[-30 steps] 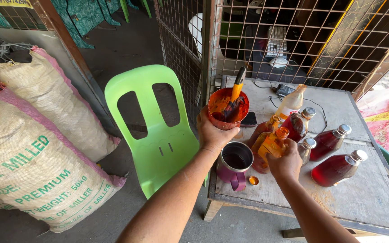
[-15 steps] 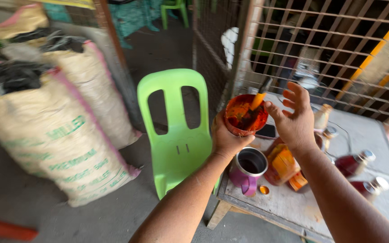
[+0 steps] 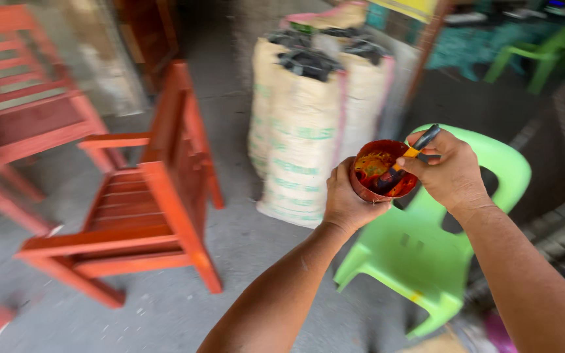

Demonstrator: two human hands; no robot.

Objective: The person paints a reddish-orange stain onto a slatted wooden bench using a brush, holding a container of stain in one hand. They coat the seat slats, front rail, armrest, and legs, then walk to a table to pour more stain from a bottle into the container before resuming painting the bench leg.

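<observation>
Concrete floor (image 3: 243, 261) holds sacks (image 3: 305, 131) at twelve o'clock. Left hand (image 3: 348, 199) cups a light, stain-slick bowl (image 3: 384, 171) underneath; right hand (image 3: 449, 171) fingers pinch the brush (image 3: 413, 151) handle.

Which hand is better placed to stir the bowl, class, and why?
Right. The right hand already grips the brush, whose tip sits inside the bowl. The left hand cups the bowl from below and the side, so it probably serves best steadying it.
</observation>
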